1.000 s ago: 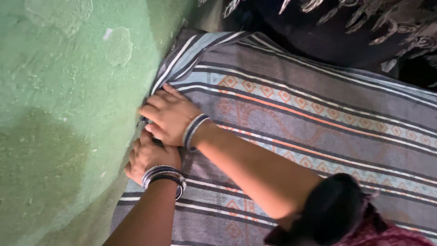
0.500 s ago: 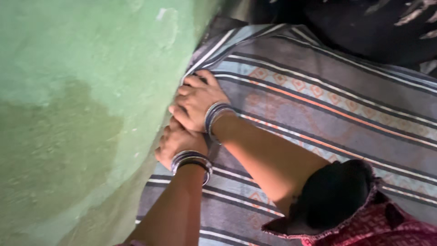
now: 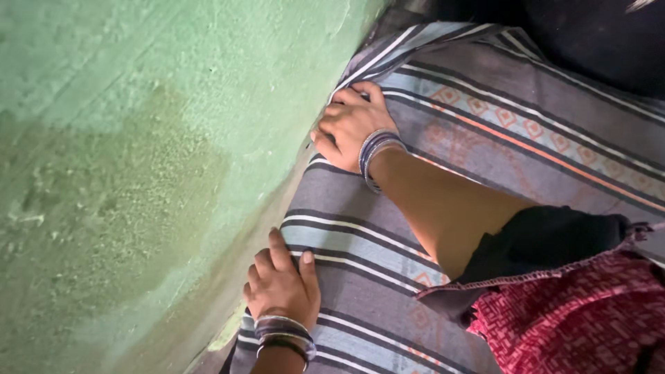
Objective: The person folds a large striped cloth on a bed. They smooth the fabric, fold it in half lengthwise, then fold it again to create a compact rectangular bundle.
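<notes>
A grey striped sheet (image 3: 478, 138) with an orange and blue diamond band lies spread against a green wall (image 3: 138, 152). My right hand (image 3: 350, 123) is at the sheet's edge by the wall, fingers curled down over the cloth and pushed into the gap. My left hand (image 3: 279, 287) lies lower along the same edge, palm down on the sheet, its fingers stretched toward the wall. Both wrists carry several dark and silver bangles. The fingertips of my right hand are hidden in the fold.
The green wall has rough, patchy paint and fills the left half of the view. A dark cloth (image 3: 596, 41) lies beyond the sheet at the top right. My red patterned garment with a black sleeve (image 3: 568, 312) hangs at the lower right.
My left hand has slid away from my right hand, down along the wall edge, and now lies flat on the sheet. The view has shifted, so both hands sit further right.
</notes>
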